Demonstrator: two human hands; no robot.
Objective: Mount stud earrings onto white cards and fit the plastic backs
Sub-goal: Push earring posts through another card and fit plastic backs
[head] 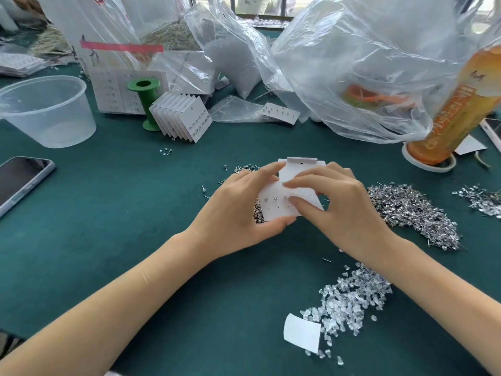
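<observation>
1. Centrally, over the dark green felt-covered table (pixel 113 202), both hands meet on a small white perforated earring card (pixel 282 206); the card is tilted, its near edge lower, and it is held just above the table.
2. Left hand (pixel 244 210) grasps the card: thumb curled under its near-left corner, index finger laid along its upper-left edge.
3. Right hand (pixel 336 202) pinches at the card's right part, thumb tip pressed on its face beside a row of three small stud earrings (pixel 275 198) already seated in it; whether a stud sits between those fingertips I cannot tell.
4. A second white card with a folded top flap (pixel 301 165) lies flat just behind the held one, partly hidden by the fingers.
5. A large heap of loose silver studs (pixel 414 210) spreads right of the right hand; a smaller heap (pixel 479 199) lies further right, and a few studs show under the held card.
6. A scatter of clear plastic earring backs (pixel 352 297) lies near the right forearm, with a curled blank white paper slip (pixel 302 332) at its near-left edge.
7. A fanned stack of filled white cards (pixel 181 116) leans against a green plastic spool (pixel 145 100) at the far left-centre; a clear plastic tub (pixel 46 112) stands further left.
8. A dark smartphone (pixel 20 180) lies at the left edge; crumpled clear plastic bags (pixel 366 63) crowd the far side, and an orange drink bottle (pixel 458 104) stands at the right.
</observation>
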